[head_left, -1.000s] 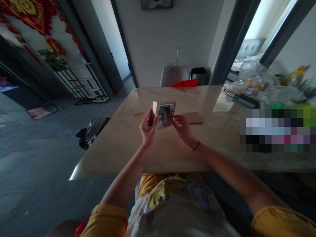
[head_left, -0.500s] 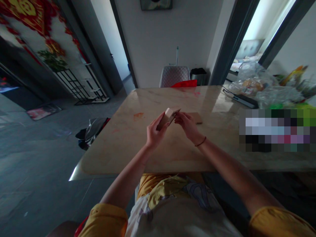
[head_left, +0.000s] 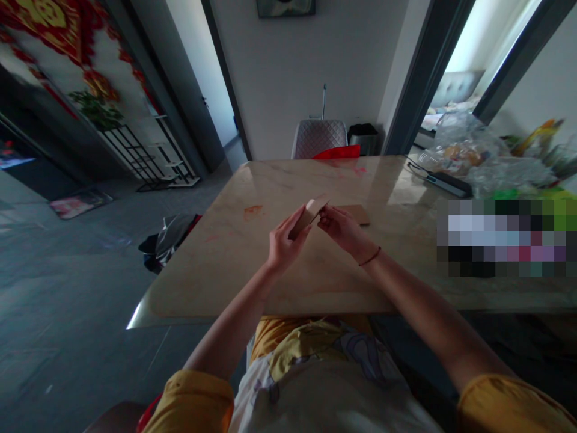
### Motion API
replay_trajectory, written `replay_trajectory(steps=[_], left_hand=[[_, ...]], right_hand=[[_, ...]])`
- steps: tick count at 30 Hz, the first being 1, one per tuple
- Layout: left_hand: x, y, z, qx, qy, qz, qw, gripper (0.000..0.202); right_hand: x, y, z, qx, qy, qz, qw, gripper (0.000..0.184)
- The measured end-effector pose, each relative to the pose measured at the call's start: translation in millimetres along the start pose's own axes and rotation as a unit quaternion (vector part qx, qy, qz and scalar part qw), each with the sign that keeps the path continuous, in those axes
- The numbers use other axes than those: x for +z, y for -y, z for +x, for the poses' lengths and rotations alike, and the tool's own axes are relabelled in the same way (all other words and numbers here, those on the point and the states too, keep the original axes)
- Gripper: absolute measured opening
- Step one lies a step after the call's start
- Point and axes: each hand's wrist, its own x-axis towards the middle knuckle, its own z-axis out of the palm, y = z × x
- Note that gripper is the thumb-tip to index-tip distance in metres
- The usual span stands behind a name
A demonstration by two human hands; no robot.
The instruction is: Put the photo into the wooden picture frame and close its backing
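Above the middle of the table, my left hand (head_left: 286, 239) grips a small light-brown box (head_left: 301, 221) that looks like cardboard. The box is tilted, with its pale end face upward and a thin flap or panel (head_left: 321, 201) at its upper right. My right hand (head_left: 341, 227) is closed at that thin edge, thumb and fingertips pinched together; the exact contact is too small to make out. A flat brown piece (head_left: 358, 214), seemingly cardboard, lies on the table just behind my right hand and is partly hidden by it.
The marbled table (head_left: 216, 264) has reddish stains. At its right are a black power strip (head_left: 449, 184) with a cord, clear plastic bags (head_left: 509, 174) and a blurred-out patch. A quilted chair (head_left: 319, 135) with red cloth (head_left: 339, 152) stands beyond the far edge.
The box has tipped slightly and moved a little to the right in my left hand. My right hand has shifted slightly, its fingers still at the thin edge.
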Motion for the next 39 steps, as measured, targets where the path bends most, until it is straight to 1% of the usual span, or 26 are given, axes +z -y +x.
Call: replay_trajectory(steps=[3,7,10,12,14,16,19,21,23,26,29,34,39], left_hand=[[1.5,1.0,1.2,-0.039,-0.013,-0.034,0.999,0.045],[2.5,7.7,4.5,-0.097,-0.074,-0.117,0.986,0.048],[2.1,15.0,7.0,-0.126,-0.102,-0.172,0.972,0.051],[1.9,19.2,8.4,-0.145,-0.106,-0.200,0.963,0.051],[1.6,22.0,9.7,-0.156,-0.109,-0.223,0.956,0.051],[1.0,23.4,10.9,-0.160,-0.110,-0.242,0.951,0.051],[-0.5,23.7,12.1,-0.168,-0.107,-0.259,0.945,0.050],[-1.5,23.0,12.3,-0.179,-0.100,-0.266,0.942,0.048],[-1.9,21.4,12.1,-0.187,-0.087,-0.271,0.940,0.047],[-1.9,17.4,11.7,-0.176,-0.071,-0.271,0.944,0.046],[-1.9,13.6,11.4,-0.164,-0.062,-0.260,0.950,0.049],[-0.6,14.6,9.8,-0.156,-0.052,-0.239,0.957,0.052],[2.0,17.1,7.8,-0.149,-0.063,-0.206,0.965,0.053]], right_hand=[[4.6,0.4,-3.9,-0.003,0.015,-0.005,1.000,0.027],[18.4,-9.1,-12.9,-0.022,0.036,-0.085,0.995,0.027],[28.0,-17.7,-20.2,-0.055,0.062,-0.150,0.985,0.024],[31.2,-19.7,-23.9,-0.095,0.071,-0.208,0.971,0.020],[31.6,-18.0,-25.9,-0.149,0.073,-0.274,0.947,0.016],[29.6,-14.3,-26.1,-0.207,0.055,-0.338,0.916,0.017],[24.1,-9.2,-23.9,-0.273,-0.010,-0.422,0.865,0.021],[20.0,-7.1,-21.7,-0.296,-0.049,-0.466,0.832,0.033],[16.4,-5.7,-19.8,-0.310,-0.066,-0.498,0.807,0.047],[12.6,-4.5,-18.1,-0.324,-0.062,-0.525,0.784,0.065],[11.5,-5.4,-18.2,-0.337,-0.061,-0.552,0.760,0.078],[13.6,-7.8,-19.6,-0.351,-0.073,-0.605,0.710,0.084],[14.4,-3.3,-20.2,-0.365,-0.058,-0.663,0.651,0.082]])
